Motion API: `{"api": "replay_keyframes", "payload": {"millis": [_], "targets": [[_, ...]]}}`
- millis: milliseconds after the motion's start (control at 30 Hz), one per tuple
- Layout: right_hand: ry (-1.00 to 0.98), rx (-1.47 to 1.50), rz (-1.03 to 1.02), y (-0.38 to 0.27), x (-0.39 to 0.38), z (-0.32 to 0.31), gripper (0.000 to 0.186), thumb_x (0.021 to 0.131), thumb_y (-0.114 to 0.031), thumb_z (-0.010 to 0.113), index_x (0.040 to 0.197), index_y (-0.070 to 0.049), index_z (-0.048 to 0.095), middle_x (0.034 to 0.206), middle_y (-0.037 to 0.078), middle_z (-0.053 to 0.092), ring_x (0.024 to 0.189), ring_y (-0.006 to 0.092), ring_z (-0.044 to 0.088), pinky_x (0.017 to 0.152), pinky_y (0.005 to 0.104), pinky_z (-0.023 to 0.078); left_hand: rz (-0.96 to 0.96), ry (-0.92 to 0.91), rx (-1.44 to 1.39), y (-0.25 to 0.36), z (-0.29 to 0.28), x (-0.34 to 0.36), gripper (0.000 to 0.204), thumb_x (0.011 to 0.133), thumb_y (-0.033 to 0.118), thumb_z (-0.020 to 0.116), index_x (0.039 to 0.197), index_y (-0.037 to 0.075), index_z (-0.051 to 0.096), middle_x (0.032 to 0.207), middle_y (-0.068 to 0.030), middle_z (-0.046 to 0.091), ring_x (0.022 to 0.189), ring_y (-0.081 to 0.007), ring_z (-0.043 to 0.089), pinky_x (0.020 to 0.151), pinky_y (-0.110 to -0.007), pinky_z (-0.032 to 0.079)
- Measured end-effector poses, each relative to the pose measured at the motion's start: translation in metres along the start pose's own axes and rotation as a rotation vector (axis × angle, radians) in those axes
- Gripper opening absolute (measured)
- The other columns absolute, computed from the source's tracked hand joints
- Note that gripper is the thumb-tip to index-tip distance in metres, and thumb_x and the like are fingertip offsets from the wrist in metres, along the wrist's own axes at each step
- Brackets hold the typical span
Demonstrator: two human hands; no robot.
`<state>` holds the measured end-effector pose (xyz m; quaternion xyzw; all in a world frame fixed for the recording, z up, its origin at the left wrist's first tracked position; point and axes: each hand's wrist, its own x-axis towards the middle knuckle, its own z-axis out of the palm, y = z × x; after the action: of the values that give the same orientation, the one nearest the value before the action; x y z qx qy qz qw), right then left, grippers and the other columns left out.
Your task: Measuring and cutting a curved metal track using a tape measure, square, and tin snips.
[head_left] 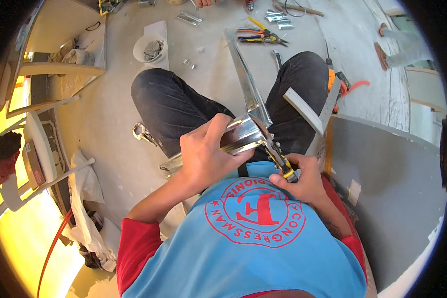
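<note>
My left hand (207,149) is closed around a shiny metal channel (244,134) in front of my belly. A pair of snips (279,158) with black and yellow handles is gripped in my right hand (303,180), its head against the channel's right end. How far the blades are apart I cannot tell. From this end a long bright metal strip (246,79) runs away between my knees; whether it joins the channel is unclear. The channel's other end (171,166) shows left of my left hand.
Ahead lie pliers and snips (263,36), cut metal pieces (279,19) and a white bucket (151,49) of metal bits. A locking tool (144,133) sits by my left knee. A grey panel (382,174) stands at right, a white chair (39,154) at left. Another person's feet (382,52) show far right.
</note>
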<state>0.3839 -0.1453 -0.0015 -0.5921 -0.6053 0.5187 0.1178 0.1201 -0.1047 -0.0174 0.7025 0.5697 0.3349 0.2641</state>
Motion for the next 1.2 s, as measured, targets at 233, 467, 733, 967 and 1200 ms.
{"api": "replay_keyframes", "payload": {"millis": [233,467,733,967,1200], "targets": [[0.144,-0.064,-0.098,0.012,-0.007,0.008,0.045,0.077,-0.04,0.089,0.087,0.002,0.074,0.075,0.014,0.072,0.069,0.0212,0.07,0.067,0.0343,0.053,0.008,-0.01,-0.023,0.004,0.0,0.003,0.049,0.063,0.02,0.093,0.1,0.008,0.062,0.079,-0.0099,0.072,0.067,-0.0302,0.072,0.058,-0.039,0.057],[0.254,-0.231,-0.082,0.051,-0.027,-0.007,0.051,0.071,-0.043,0.094,0.084,0.002,0.073,0.072,0.015,0.069,0.066,0.0303,0.068,0.065,0.0394,0.052,-0.012,-0.15,0.02,-0.005,-0.03,0.031,0.047,0.07,0.025,0.094,0.1,0.007,0.063,0.088,-0.0149,0.074,0.08,-0.0335,0.076,0.07,-0.041,0.06],[0.325,-0.184,0.108,0.105,-0.068,-0.007,0.062,0.071,-0.057,0.092,0.087,0.002,0.077,0.074,0.017,0.071,0.069,0.0302,0.072,0.068,0.0412,0.056,0.375,-0.181,0.654,-0.072,-0.021,0.223,0.049,0.088,0.044,0.081,0.114,0.007,0.06,0.109,-0.0135,0.072,0.108,-0.0364,0.07,0.09,-0.052,0.054],[0.431,-0.07,0.263,0.165,-0.098,0.019,0.061,0.071,-0.055,0.092,0.093,0.001,0.078,0.078,0.017,0.072,0.075,0.0288,0.073,0.074,0.0401,0.056,0.308,-0.359,0.896,-0.185,0.093,0.36,0.066,0.09,0.053,0.077,0.136,0.013,0.051,0.13,-0.0122,0.069,0.122,-0.0324,0.067,0.098,-0.062,0.047],[0.645,0.197,0.353,0.209,-0.126,0.045,0.046,0.089,-0.036,0.085,0.102,0.007,0.076,0.083,0.006,0.072,0.076,0.0097,0.064,0.069,0.0324,0.051,0.4,-0.326,1.142,-0.221,0.139,0.332,0.075,0.085,0.038,0.083,0.15,0.016,0.051,0.145,-0.0109,0.061,0.139,-0.0322,0.054,0.109,-0.068,0.038]]}}
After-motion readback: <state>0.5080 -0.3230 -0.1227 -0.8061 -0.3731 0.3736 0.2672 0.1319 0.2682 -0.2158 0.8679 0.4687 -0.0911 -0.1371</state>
